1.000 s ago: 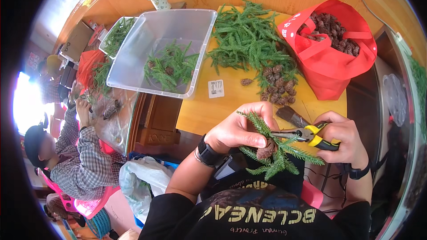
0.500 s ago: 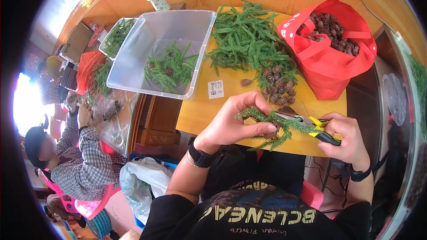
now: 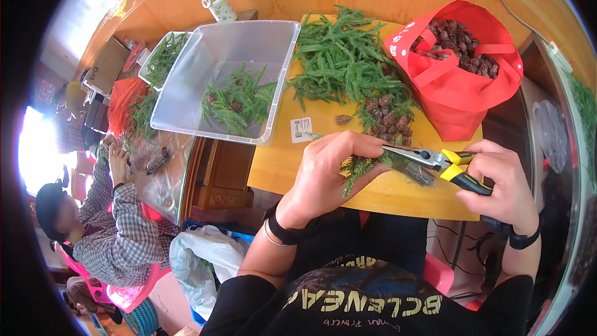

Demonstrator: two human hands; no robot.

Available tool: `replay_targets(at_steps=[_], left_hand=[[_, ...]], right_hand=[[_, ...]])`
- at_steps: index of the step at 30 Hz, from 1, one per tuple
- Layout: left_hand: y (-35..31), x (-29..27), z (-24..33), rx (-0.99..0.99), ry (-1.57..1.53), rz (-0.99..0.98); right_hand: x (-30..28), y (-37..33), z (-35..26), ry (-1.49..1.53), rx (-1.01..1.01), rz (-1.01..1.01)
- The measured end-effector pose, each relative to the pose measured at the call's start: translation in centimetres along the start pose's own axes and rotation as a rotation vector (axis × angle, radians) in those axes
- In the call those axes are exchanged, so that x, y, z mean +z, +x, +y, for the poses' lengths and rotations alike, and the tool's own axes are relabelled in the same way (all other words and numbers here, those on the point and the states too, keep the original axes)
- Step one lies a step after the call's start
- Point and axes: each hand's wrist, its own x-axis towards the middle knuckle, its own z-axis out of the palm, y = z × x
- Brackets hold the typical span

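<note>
My left hand (image 3: pixel 333 168) is closed around a green artificial pine sprig (image 3: pixel 356 171), whose needles stick out below the thumb and past the fingers. In my right hand (image 3: pixel 505 180) are long-nose pliers (image 3: pixel 449 165) with yellow and black handles. Their metal jaws reach to my left fingertips at the sprig; exactly what the tips grip is too small to tell. Beyond my hands lie a heap of brown pine cones (image 3: pixel 388 115) and a lone pine cone (image 3: pixel 342 119). A dark, unclear thing (image 3: pixel 418 174) shows under the pliers.
Green sprigs (image 3: pixel 345 56) are heaped on the yellow table (image 3: pixel 280 171). A red bag (image 3: pixel 457 99) of cones stands at right, a clear plastic bin (image 3: pixel 174 106) with sprigs at left. A white label (image 3: pixel 301 129) lies between. Another person (image 3: pixel 118 230) works at far left.
The pliers and my right hand have moved slightly right and down. My left hand has turned, now covering more of the sprig, and the plier jaws show more fully.
</note>
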Motion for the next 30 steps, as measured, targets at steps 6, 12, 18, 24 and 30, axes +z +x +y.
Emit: replay_targets(at_steps=[6, 12, 18, 24, 30], left_hand=[[-0.1, 0.9, -0.4, 0.213, 0.428, 0.155], [-0.1, 1.3, -0.1, 0.277, 0.665, 0.226], [-0.2, 0.7, -0.9, 0.303, 0.559, 0.162], [-0.3, -0.1, -1.5, -0.142, -0.119, 0.144], [-1.0, -1.9, -1.5, -0.392, -0.748, -0.080]], right_hand=[[2.0, -0.1, -1.3, -0.066, 0.022, 0.161], [6.9, -0.9, -2.0, 0.140, 0.233, 0.293], [9.0, -2.2, -1.5, 0.503, 0.370, 0.246], [4.5, -2.7, -0.8, 0.204, 0.247, 0.182], [1.2, -1.8, 0.3, 0.146, 0.061, 0.188]])
